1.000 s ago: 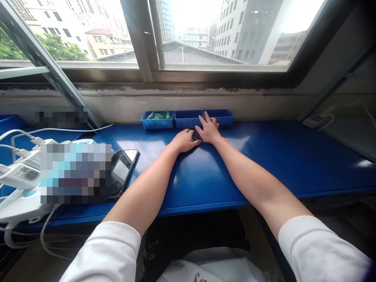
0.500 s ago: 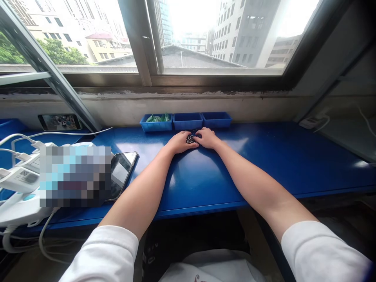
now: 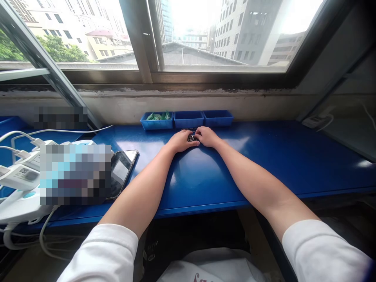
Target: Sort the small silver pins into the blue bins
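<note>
Both my arms reach far across a blue bench (image 3: 264, 156) toward the window. My left hand (image 3: 181, 141) and my right hand (image 3: 207, 136) meet just in front of a row of three small blue trays (image 3: 188, 119). Their fingers are curled together around a small cluster of dark metal parts (image 3: 192, 138) lying on the bench. The left tray holds green pieces (image 3: 158, 116). What the middle and right trays hold is hidden from me.
A dark phone (image 3: 122, 171) lies face up at the left. Beside it are white devices with cables (image 3: 20, 176) and a blurred patch. The window frame and sill run behind the trays. A white power strip (image 3: 315, 120) sits at the far right.
My right hand, spread flat over the middle tray a second ago, has pulled back and curled shut beside my left hand over the dark parts. My left hand has barely moved.
</note>
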Demonstrator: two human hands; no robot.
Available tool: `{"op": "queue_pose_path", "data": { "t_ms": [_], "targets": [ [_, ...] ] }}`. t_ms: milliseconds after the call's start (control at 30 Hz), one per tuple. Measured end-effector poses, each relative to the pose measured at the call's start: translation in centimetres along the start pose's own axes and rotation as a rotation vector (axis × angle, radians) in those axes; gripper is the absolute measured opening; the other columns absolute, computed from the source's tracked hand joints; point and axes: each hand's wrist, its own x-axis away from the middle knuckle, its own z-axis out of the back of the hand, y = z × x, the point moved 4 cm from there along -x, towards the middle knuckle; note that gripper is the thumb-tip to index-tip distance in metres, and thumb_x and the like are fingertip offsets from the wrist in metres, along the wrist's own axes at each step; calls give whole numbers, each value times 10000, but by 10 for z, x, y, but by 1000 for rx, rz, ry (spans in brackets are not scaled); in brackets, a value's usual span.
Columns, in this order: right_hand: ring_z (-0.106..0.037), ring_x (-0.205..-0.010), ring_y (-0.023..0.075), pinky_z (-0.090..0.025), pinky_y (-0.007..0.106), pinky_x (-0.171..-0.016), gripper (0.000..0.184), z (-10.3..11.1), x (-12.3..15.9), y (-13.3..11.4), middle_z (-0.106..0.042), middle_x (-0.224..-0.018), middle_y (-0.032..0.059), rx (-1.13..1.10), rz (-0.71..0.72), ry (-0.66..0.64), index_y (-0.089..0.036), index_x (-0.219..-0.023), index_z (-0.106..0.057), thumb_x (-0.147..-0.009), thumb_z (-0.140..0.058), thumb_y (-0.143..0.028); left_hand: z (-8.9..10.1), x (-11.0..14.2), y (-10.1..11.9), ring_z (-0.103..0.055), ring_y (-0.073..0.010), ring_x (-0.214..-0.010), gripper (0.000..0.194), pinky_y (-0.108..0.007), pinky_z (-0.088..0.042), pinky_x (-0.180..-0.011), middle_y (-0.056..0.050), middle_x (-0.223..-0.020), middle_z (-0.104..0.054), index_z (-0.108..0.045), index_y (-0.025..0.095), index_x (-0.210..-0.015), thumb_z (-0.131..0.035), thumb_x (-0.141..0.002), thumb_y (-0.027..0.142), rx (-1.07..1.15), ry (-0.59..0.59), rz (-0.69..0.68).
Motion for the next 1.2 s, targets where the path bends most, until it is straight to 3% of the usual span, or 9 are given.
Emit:
{"op": "queue_pose_path", "data": {
  "t_ms": [167,433,567,833,967,1100,1200],
  "targets": [
    [-553,-765,153,-404,259,-686,118,3,1,-2,-647,-834,26,-50,38,36,-188,-810,-602,-830,-521,-271,1,1,0,-551,-276,-1127,648,-331,-438,-939,-99,-1254,-577,-543,197,-1253,-552,-758,615,8,21,15],
    [-543,-796,176,-389,277,-720,194,19,5,-9,-655,-832,59,-22,-14,91,-159,-777,-593,-849,-428,-231,11,3,9,-556,-236,-1119,470,-315,-424,-971,-89,-1210,-595,-562,177,-1218,-505,-851,465,21,231,-44],
    [-539,-712,161,-370,270,-657,283,20,5,-7,-641,-759,49,-36,-15,104,-172,-719,-568,-890,-365,-270,15,4,14,-584,-219,-1055,360,-302,-450,-933,-76,-1146,-624,-605,175,-1153,-506,-859,358,35,282,-93],
    [-486,-579,136,-331,272,-586,439,29,6,-15,-555,-582,18,-85,-26,278,-192,-557,-487,-925,-326,-370,20,2,15,-617,-203,-947,295,-303,-466,-882,-68,-1020,-672,-668,186,-1020,-424,-904,305,47,344,-84],
    [-512,-569,131,-373,260,-603,493,29,7,-16,-557,-545,10,-206,-30,271,-182,-526,-508,-897,-377,-478,20,1,13,-621,-208,-934,317,-305,-465,-860,-71,-1009,-678,-674,192,-1010,-381,-914,267,6,347,-16],
    [-578,-618,136,-437,250,-621,317,28,9,-15,-644,-649,7,-481,-12,251,-178,-742,-618,-796,-546,-482,19,1,10,-626,-219,-919,319,-316,-464,-848,-82,-987,-682,-682,188,-990,-382,-904,252,-19,329,21],
    [-603,-667,147,-469,255,-645,283,28,9,-16,-670,-698,22,-627,13,240,-168,-766,-645,-735,-613,-448,19,1,9,-625,-220,-928,322,-314,-462,-850,-79,-995,-682,-682,196,-996,-381,-906,268,-27,310,48]
  ]
}}
